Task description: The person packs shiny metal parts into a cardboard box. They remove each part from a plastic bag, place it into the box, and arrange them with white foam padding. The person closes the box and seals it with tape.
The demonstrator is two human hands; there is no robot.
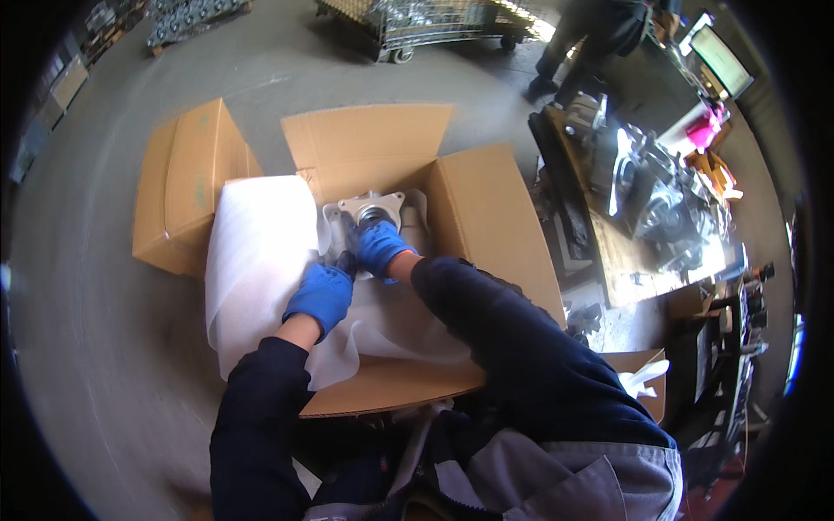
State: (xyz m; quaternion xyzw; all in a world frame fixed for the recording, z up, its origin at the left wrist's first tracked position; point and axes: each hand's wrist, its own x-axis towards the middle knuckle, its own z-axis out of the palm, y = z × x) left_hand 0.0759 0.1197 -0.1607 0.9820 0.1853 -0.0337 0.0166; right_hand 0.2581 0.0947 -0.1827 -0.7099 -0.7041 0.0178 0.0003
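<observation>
A grey metal casting (402,205) with a square flange, corner holes and a round bore sits inside an open cardboard box (491,200). My right hand (382,247), in a blue glove with dark fingers, grips the casting at its bore. My left hand (321,295), gloved the same way, has its fingers closed at the casting's near left side; the fingertips are partly hidden. White foam sheet (259,260) hangs over the box's left wall, and more of it lies around the casting. Other metal surfaces show beside the casting, partly covered by the foam.
A closed cardboard box (187,187) stands beyond the foam on the left. At right, a workbench (612,265) bears several metal castings (660,204), with a monitor (721,61) behind. A wire cart (443,26) and a standing person (586,39) are at the far side.
</observation>
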